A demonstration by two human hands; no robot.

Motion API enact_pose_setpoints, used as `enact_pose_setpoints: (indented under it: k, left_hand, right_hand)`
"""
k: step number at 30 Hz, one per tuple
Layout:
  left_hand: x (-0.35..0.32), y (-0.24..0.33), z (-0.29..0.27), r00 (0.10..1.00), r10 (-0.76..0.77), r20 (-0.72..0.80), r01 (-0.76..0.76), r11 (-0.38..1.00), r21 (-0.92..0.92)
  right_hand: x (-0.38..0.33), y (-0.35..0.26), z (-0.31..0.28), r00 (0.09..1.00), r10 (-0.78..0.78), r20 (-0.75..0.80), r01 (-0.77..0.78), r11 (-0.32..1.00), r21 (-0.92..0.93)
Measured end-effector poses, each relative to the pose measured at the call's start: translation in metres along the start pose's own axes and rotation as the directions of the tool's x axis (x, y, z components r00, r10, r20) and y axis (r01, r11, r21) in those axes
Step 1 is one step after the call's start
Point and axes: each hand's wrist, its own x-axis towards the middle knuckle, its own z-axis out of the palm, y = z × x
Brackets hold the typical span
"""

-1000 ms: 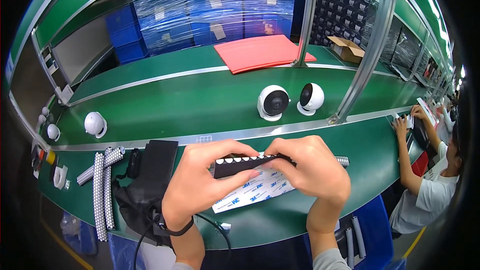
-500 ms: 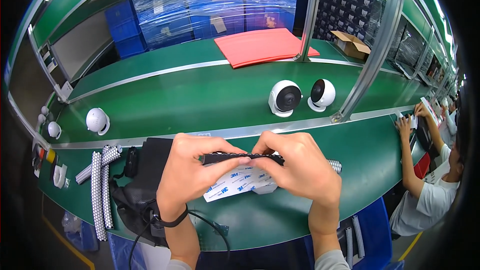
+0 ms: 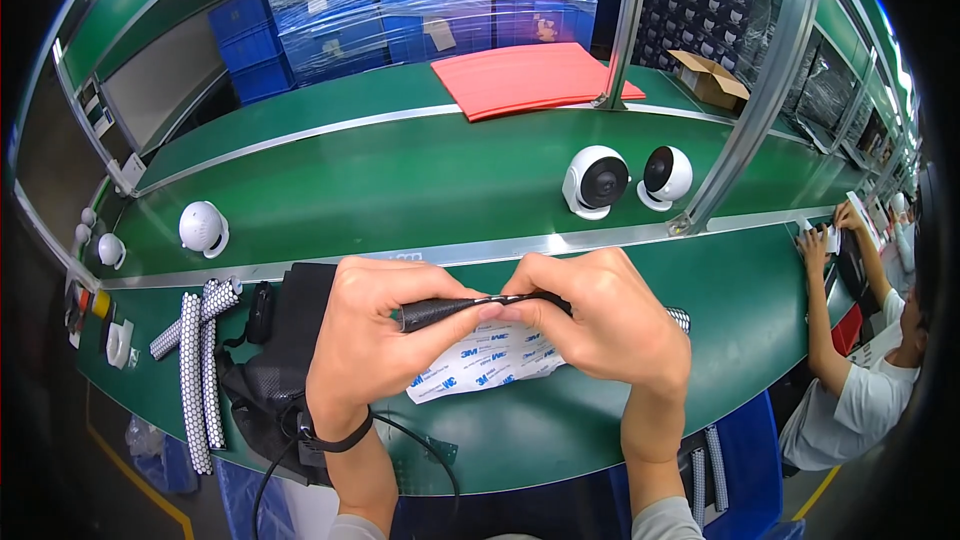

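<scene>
Left wrist: a black band (image 3: 347, 437) circles it, with a thin black cable looping off across the bench edge.
Left hand (image 3: 372, 340): thumb below and fingers above, closed on the left part of a slim, black, flexible strip (image 3: 430, 314) edged with small white marks.
Right hand (image 3: 612, 325): pinching the same strip farther right, thumb tip almost meeting the left one.
Black strip: held up level between both hands, squeezed narrow at its middle.
Printed sheet: a white sheet with blue print (image 3: 480, 362) hangs just under the grip; whether it joins the strip, I cannot tell.
Bench: a green work surface (image 3: 570, 450) spreads below the grip.
Left of the grip: a black fabric bag (image 3: 262, 392), then crossed black-and-white honeycomb-patterned rolls (image 3: 192, 380).
Right of the grip: a similar roll's end (image 3: 681, 320) just past the right hand; well apart, a person in a pale shirt (image 3: 860, 405).
Beyond the grip: round white devices with black faces (image 3: 597, 183), off to the right.
Farthest: flat pinkish-red sheets (image 3: 535, 75), then film-wrapped blue crates (image 3: 430, 40).
</scene>
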Motion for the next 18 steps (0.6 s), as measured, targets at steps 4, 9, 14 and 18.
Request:
enact_pose_setpoints:
  k: [4, 9, 14, 18]
  left_hand:
    - [0.003, -0.005, 0.002, 1.000, -0.003, -0.016, 0.003, 1.000, 0.009]
    - [0.003, -0.010, -0.005, 0.997, -0.027, -0.072, 0.022, 0.997, -0.076]
    - [0.003, -0.015, -0.006, 0.996, -0.008, -0.091, -0.004, 0.991, -0.133]
    - [0.002, -0.018, -0.007, 0.998, -0.030, -0.062, 0.020, 0.988, -0.151]
  right_hand:
    - [0.002, 0.005, -0.003, 0.997, 0.066, 0.047, -0.064, 0.998, -0.024]
    - [0.006, 0.009, -0.003, 0.991, 0.112, -0.068, -0.107, 0.991, 0.080]
    - [0.003, 0.012, -0.002, 0.996, 0.042, -0.074, -0.038, 0.998, 0.057]
    - [0.001, 0.007, -0.005, 0.998, 0.033, -0.059, -0.033, 0.999, -0.006]
